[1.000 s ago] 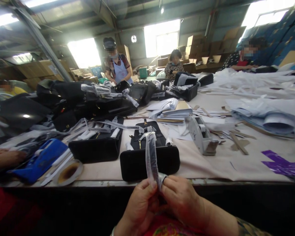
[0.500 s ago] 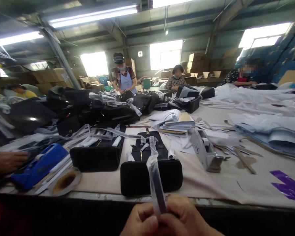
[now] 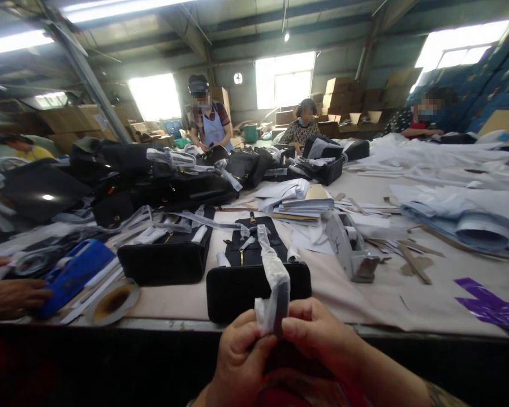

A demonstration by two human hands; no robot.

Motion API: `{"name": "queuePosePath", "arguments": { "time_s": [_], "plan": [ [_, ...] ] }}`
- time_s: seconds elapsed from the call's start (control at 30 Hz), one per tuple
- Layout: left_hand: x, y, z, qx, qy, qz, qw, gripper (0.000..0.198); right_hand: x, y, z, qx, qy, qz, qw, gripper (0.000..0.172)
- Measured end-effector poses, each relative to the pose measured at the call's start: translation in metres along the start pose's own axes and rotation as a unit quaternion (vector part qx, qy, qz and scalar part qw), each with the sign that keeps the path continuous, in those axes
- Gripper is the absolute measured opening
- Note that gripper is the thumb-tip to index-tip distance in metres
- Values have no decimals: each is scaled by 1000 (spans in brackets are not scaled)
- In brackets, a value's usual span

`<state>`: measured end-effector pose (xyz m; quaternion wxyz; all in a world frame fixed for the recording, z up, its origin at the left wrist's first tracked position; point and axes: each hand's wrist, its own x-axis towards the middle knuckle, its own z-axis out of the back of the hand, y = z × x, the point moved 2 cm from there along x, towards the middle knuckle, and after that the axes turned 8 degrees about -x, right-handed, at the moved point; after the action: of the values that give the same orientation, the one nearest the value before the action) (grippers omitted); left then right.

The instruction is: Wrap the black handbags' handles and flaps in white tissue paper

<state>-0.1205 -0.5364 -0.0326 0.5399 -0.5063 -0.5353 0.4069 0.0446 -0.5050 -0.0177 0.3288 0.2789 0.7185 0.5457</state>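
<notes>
My left hand (image 3: 241, 355) is closed on a dark bag strap (image 3: 275, 277) sheathed in whitish, see-through wrapping, with a loose flap of the wrapping beside the thumb. On the strap's other edge, my right hand (image 3: 316, 325) pinches with thumb and fingers. From both hands the strap runs up to a small black backpack (image 3: 233, 291), which lies at the table's near edge with its flat bottom towards me. Gold-coloured fittings show on its upper side. My hands are just in front of the table edge, and the strap's lower end is hidden between them.
Left are another black bag (image 3: 161, 264), a tape roll (image 3: 112, 302), a blue tape dispenser (image 3: 78, 271) and a co-worker's hand (image 3: 14, 298). A grey tape dispenser (image 3: 353, 249) and purple film (image 3: 487, 305) lie right. Behind are stacked papers (image 3: 301, 206), heaped bags and several people.
Both hands have risen slightly and the strap's near part now bends, with a wrapping flap folded to the left. The view has tilted down. At left, the co-worker's hand is nearer the blue dispenser.
</notes>
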Motion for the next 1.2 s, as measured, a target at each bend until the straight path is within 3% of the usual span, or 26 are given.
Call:
{"name": "queuePosePath", "arguments": {
  "time_s": [0.1, 0.17, 0.23, 0.3, 0.33, 0.4, 0.5, 0.57, 0.63, 0.7, 0.77, 0.83, 0.9, 1.0, 1.13, 1.2],
  "plan": [
    [-4, 4, -1, 68, 50, -39, 996, 20, 4, -11, -6, 154, -37, -82, 984, 38],
    [-4, 4, 1, 71, 79, -38, 994, 22, 5, -15, -9, 168, -50, -85, 981, 37],
    [-2, 2, 2, 42, 116, -12, 992, 23, 3, -15, -10, 67, -73, -53, 994, 31],
    [0, 3, 3, -32, 131, 64, 989, 35, -1, -14, -9, -135, -115, 12, 984, 19],
    [1, 5, 2, -72, 120, 110, 984, 41, -2, -16, -9, -249, -138, 57, 957, 16],
    [2, 11, -2, -116, 59, 177, 976, 45, -3, -24, -12, -446, -174, 146, 866, 17],
    [2, 23, -13, -147, -37, 205, 967, 36, -2, -39, -18, -620, -218, 194, 728, 20],
    [1, 29, -20, -211, -69, 217, 951, 33, -1, -41, -18, -661, -218, 180, 695, 18],
    [2, 29, -23, -267, -77, 223, 934, 31, -2, -32, -16, -642, -173, 166, 728, 17],
    [3, 23, -19, -265, -80, 209, 938, 28, -5, -16, -9, -545, -132, 144, 815, 20],
    [4, 14, -12, -199, -73, 167, 963, 24, -5, -3, -2, -388, -102, 98, 911, 27],
    [4, 7, -7, -99, -52, 105, 988, 20, -2, 3, 2, -215, -75, 31, 973, 38],
    [3, 6, -6, -14, -20, 49, 999, 17, 3, 2, 3, -74, -62, -36, 995, 42],
    [-1, 13, -8, 63, 19, -8, 998, 17, 8, -3, -1, 50, -78, -97, 991, 38],
    [-3, 19, -4, 86, 78, -41, 992, 19, 7, -4, -6, 90, -89, -135, 983, 32],
    [-2, 21, -1, 43, 105, -5, 994, 25, 5, -4, -7, 28, -103, -115, 988, 27]
  ]
}}
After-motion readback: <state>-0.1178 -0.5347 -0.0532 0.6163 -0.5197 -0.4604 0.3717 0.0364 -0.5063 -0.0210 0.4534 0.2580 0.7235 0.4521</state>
